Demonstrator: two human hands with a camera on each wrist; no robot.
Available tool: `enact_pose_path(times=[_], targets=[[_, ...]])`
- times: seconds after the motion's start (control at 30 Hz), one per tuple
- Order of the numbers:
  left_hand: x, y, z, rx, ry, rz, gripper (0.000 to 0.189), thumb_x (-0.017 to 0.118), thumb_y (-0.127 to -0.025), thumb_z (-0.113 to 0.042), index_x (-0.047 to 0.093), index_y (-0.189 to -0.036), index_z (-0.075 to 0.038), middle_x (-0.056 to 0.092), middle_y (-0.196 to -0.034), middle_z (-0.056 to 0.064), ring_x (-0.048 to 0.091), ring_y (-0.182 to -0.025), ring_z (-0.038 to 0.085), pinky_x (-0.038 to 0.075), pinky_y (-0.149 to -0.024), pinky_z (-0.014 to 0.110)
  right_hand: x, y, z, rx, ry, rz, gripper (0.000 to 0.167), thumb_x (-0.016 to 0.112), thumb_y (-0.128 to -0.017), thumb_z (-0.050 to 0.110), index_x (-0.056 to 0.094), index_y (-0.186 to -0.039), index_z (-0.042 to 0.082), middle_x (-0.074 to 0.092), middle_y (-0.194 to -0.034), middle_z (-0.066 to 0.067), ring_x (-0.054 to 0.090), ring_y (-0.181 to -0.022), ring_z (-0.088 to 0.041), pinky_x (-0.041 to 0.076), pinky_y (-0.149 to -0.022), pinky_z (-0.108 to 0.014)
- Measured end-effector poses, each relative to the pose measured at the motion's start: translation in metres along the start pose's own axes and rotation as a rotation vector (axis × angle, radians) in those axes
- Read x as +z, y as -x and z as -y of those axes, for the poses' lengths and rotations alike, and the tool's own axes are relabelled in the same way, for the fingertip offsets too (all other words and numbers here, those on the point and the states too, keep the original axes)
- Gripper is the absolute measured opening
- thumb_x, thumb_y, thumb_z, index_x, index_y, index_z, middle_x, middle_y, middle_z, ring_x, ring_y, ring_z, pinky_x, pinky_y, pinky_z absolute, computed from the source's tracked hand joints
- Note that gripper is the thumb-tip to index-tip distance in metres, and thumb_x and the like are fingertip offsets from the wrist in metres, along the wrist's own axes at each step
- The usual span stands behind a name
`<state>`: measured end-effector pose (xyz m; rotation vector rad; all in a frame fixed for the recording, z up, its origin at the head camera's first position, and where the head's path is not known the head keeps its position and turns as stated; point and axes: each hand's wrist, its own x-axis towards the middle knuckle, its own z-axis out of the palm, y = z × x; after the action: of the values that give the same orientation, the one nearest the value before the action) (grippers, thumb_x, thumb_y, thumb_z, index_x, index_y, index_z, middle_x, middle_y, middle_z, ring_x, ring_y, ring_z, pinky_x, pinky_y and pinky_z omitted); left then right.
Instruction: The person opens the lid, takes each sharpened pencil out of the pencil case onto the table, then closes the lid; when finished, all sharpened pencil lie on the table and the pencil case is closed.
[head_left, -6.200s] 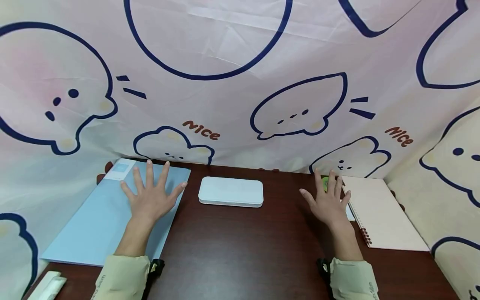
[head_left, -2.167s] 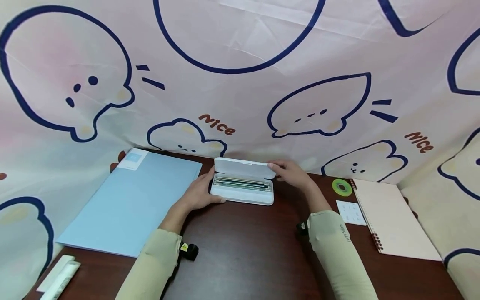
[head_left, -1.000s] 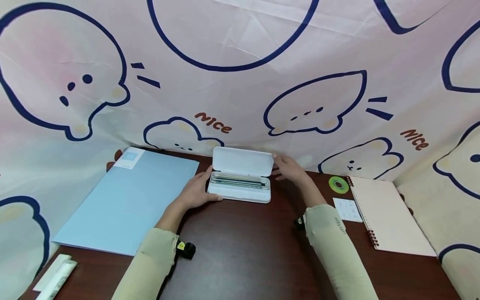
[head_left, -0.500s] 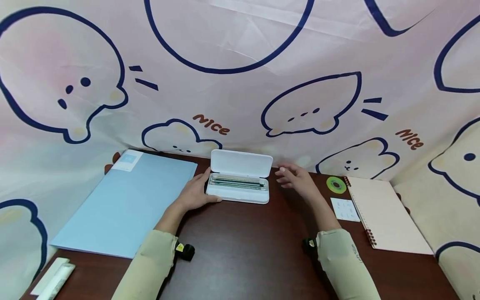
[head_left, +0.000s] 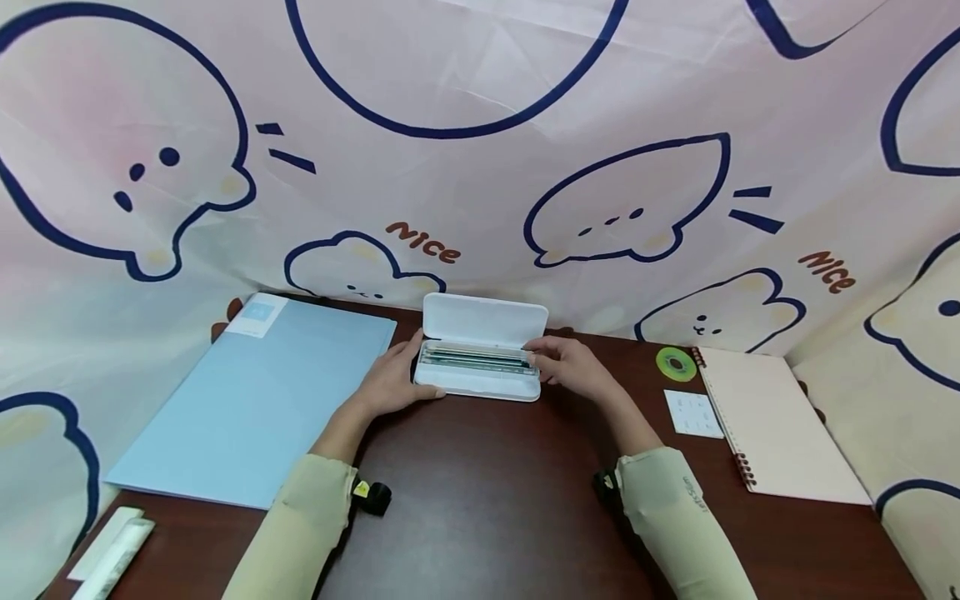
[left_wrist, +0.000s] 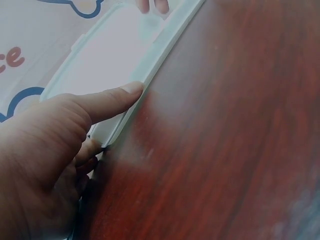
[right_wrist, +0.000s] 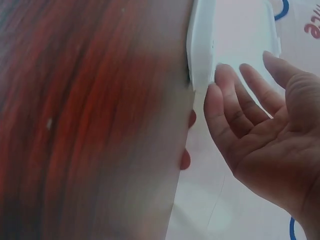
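Note:
A white pencil case stands on the dark table with its lid raised towards the backdrop. Several greenish pencils lie lengthwise in its tray. My left hand grips the case's left end; in the left wrist view its thumb lies over the front edge, the other fingers around the end. My right hand is at the right end, fingertips over the ends of the pencils. In the right wrist view its fingers are bent loosely and spread apart. Whether they touch the pencils is hard to tell.
On the left lies a large blue folder, with white packets in front of it. To the right are a green roll of tape, a small white card and a spiral notebook. A patterned cloth backdrop rises behind.
Earlier both hands lay apart and the case was closed; its lid has since been raised. My right hand let go of the lid, drew back, then moved left to the pencils. My left hand stays.

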<state>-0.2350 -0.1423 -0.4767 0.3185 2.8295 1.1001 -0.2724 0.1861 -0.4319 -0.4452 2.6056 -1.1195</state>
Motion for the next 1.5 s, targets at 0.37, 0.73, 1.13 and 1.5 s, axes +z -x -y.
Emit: enact_pose_path(times=[0.37, 0.73, 1.13, 1.5], targets=[[0.000, -0.001, -0.002, -0.011, -0.010, 0.007, 0.115, 0.083, -0.080, -0.047, 0.010, -0.165, -0.021, 0.040, -0.159, 0.019, 0.036, -0.146, 0.042, 0.034, -0.114, 0.065, 0.016, -0.007, 0.008, -0.030, 0.208, 0.023, 0.029, 0.065, -0.098, 0.027, 0.073, -0.124, 0.016, 0.072, -0.119, -0.004, 0.059, -0.102, -0.020, 0.050, -0.091, -0.038], [-0.005, 0.007, -0.001, -0.030, -0.003, 0.005, 0.113, 0.082, -0.081, -0.045, 0.010, -0.165, -0.020, 0.039, -0.160, 0.019, 0.034, -0.148, 0.042, 0.032, -0.116, 0.064, 0.028, -0.014, 0.015, -0.036, 0.264, 0.039, 0.019, 0.073, -0.093, 0.020, 0.077, -0.111, 0.016, 0.066, -0.088, 0.000, 0.054, -0.081, -0.016, 0.044, -0.072, -0.029], [-0.001, 0.000, -0.005, -0.015, -0.004, 0.026, 0.113, 0.082, -0.083, -0.046, 0.008, -0.165, -0.021, 0.035, -0.161, 0.019, 0.034, -0.147, 0.042, 0.034, -0.115, 0.062, 0.024, -0.008, 0.009, -0.050, 0.298, -0.013, 0.011, 0.070, -0.094, 0.016, 0.076, -0.103, 0.014, 0.072, -0.096, 0.000, 0.059, -0.086, -0.016, 0.049, -0.079, -0.033], [-0.008, 0.002, -0.006, 0.001, -0.002, 0.066, 0.115, 0.085, -0.082, -0.035, 0.007, -0.165, -0.015, 0.038, -0.160, 0.019, 0.037, -0.146, 0.040, 0.035, -0.114, 0.061, -0.002, 0.010, -0.001, -0.072, 0.252, -0.128, 0.015, 0.073, -0.094, 0.027, 0.080, -0.107, 0.022, 0.075, -0.114, 0.000, 0.062, -0.098, -0.019, 0.052, -0.088, -0.040]])
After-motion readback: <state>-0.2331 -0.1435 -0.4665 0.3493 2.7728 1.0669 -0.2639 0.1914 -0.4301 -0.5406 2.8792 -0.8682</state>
